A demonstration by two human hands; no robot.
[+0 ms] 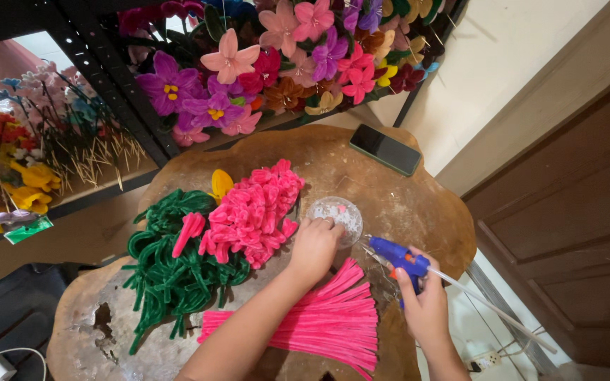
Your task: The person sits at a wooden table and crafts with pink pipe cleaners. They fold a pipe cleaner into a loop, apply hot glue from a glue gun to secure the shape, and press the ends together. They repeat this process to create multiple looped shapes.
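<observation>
L hand (313,247) rests loose on pink petal pile (252,212) by clear dish (337,213); R hand (425,303) grip tight on blue glue gun (398,257).

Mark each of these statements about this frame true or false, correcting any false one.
1. The right hand holds a blue glue gun. True.
2. The left hand rests on the phone. False: it reaches to a small clear dish; the phone lies apart, near the wooden table edge.
3. Straight pink pipe cleaners lie under the left forearm. True.
4. The green pipe cleaner pile sits right of the pink pile. False: it lies to its left.
</observation>
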